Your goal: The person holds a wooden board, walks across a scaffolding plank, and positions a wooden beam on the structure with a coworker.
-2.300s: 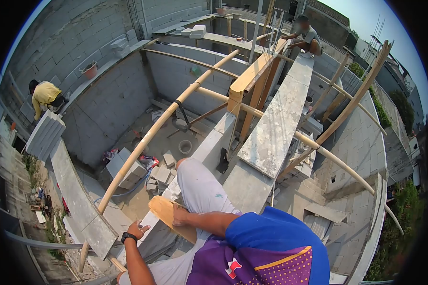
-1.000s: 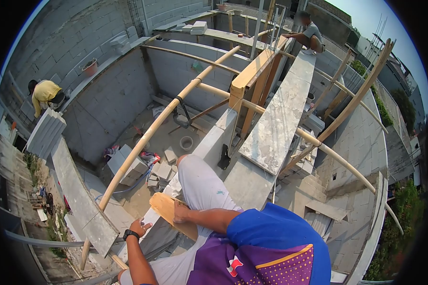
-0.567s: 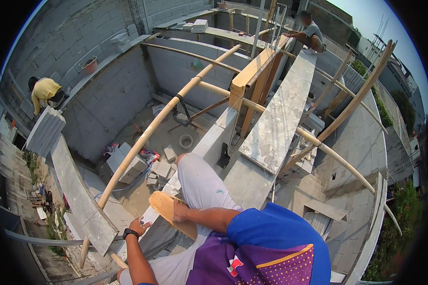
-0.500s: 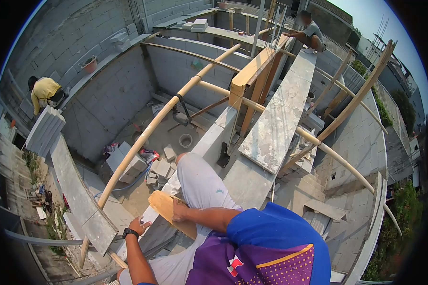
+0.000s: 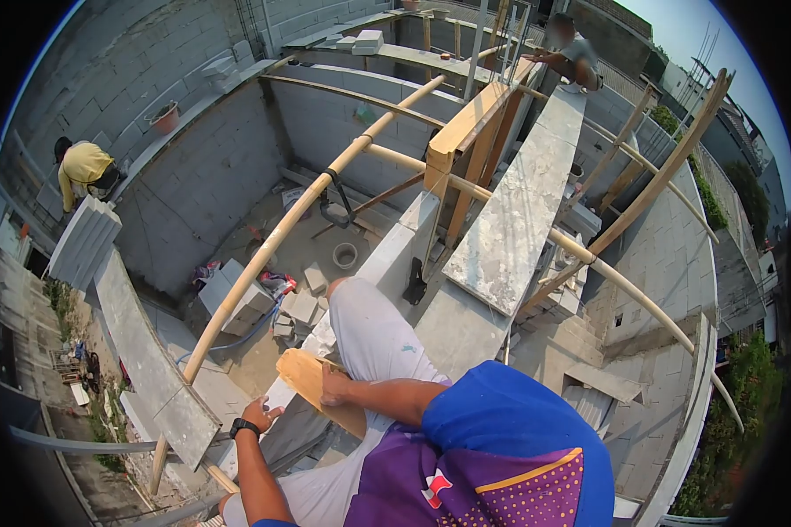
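Note:
My right hand grips the edge of a short yellowish wooden board, which lies slanted across the wall top beside my bent knee. My left hand, with a black watch on its wrist, rests by the wall's edge to the left of the board. Its thumb and fingers are apart and it holds nothing that I can see. Ahead of the board, the pale block wall runs away from me. My legs in light shorts straddle this wall.
Bamboo poles cross overhead of the room below, where blocks and a bucket lie. Cement-stained planks stretch along the right. One person bends over at left; another person crouches at the far right.
Both hands and the board stay almost where they were. The camera view has shifted very slightly. The far right person has lowered and leaned forward a little.

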The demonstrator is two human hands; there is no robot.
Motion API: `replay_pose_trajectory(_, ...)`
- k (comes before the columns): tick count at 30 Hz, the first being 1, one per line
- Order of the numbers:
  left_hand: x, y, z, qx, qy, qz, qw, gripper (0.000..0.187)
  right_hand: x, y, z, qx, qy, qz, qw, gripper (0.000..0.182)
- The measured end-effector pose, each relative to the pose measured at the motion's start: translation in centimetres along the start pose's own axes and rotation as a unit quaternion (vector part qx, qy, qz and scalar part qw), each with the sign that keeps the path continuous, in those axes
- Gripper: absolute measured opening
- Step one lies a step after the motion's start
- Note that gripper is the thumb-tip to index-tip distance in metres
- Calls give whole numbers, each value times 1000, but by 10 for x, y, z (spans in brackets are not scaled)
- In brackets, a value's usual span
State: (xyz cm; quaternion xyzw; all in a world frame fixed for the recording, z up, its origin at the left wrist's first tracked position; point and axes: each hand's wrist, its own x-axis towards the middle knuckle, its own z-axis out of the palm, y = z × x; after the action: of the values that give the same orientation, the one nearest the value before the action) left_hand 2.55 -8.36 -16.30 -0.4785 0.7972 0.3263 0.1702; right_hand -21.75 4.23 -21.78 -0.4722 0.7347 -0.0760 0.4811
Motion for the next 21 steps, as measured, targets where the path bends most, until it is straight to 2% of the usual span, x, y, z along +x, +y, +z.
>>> replay_pose_trajectory(4, 0, 0, 0, -9, -4, -3, 1000, 89, 2, -4, 2, -37, 11, 16, 999, 112)
replay_pose_trajectory(7, -4, 3, -2, -11, -3, -10, 1000, 89, 7, 3, 6, -81, 15, -40, 996, 114)
replay_pose_trajectory(10, -5, 7, -3, -13, -5, -19, 1000, 90, 5, 5, 4, -82, 3, -54, 995, 114)
replay_pose_trajectory(13, -5, 6, -4, -13, -9, -26, 1000, 91, 5, 5, 6, -89, 35, -61, 994, 115)
replay_pose_trajectory(16, -1, 2, -1, -7, -11, -30, 999, 93, -1, 1, -3, -22, -13, -18, 999, 114)
replay_pose_trajectory(21, 1, 3, -1, -4, -14, -34, 999, 94, 0, 2, -4, 3, -25, -26, 999, 116)
